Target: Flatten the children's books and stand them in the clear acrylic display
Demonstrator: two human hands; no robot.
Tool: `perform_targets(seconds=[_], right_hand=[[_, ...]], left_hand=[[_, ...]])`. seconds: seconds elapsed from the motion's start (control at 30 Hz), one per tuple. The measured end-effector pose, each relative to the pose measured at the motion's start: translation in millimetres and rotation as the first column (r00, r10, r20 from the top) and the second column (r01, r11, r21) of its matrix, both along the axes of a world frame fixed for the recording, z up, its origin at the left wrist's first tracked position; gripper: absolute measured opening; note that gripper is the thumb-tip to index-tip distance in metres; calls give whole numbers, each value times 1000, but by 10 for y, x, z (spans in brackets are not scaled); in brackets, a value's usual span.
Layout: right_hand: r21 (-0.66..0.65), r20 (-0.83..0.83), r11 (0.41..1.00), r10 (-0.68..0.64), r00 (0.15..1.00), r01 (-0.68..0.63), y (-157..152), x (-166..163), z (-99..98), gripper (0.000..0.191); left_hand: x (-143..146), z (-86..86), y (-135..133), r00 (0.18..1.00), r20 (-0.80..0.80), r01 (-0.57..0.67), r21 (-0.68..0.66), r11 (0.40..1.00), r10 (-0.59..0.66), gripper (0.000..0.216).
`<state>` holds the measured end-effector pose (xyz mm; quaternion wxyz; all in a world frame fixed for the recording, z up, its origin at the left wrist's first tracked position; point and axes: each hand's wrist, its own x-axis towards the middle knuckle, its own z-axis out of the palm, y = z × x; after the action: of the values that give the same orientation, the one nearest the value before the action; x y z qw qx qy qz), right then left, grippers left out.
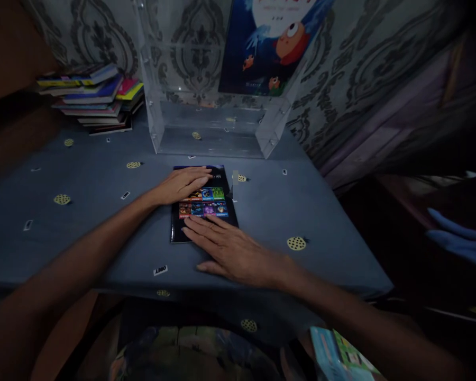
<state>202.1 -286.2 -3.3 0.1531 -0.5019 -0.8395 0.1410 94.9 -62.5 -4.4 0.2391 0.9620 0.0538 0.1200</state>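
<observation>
Here, the left hand (182, 184) was laid flat, palm down, across the upper left part of a dark book (208, 210), its fingers extended, fairly close together and pointing to the right. The right hand (234, 253) was placed palm down over the lower right part of the same cover, fingers straight and slightly spread, thumb set apart toward the near side. Neither hand was closed around anything. The dark book lay flat on the table (107, 222), near its front edge, with two rows of small colored pictures visible between the hands. The table was covered with a blue-gray cloth printed with yellow pineapples. Just behind the dark book stood a clear rack (266, 142), in which a blue book with orange fish (254, 58) was held upright at the upper right. A stack of books (91, 100) was located to the left of the rack, near the patterned wall (103, 32). Below the table edge, at lower right, colorful packages or books (337, 352) were partly visible.
</observation>
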Motion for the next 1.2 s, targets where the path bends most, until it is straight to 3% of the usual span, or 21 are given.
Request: perform_targets(seconds=[0.27,0.57,1.2], right_hand=[[28,-49,998,-62,997,63,-54,252,-35,69],[34,-10,938,-346,938,346,-83,497,-167,73],[73,-8,916,-394,919,394,-384,150,-134,75]], left_hand=[[13,-8,-60,995,-95,21,123,992,-9,58],[8,-28,-70,994,-113,16,130,991,-1,60],[20,-32,-111,987,-144,-50,161,986,73,58]])
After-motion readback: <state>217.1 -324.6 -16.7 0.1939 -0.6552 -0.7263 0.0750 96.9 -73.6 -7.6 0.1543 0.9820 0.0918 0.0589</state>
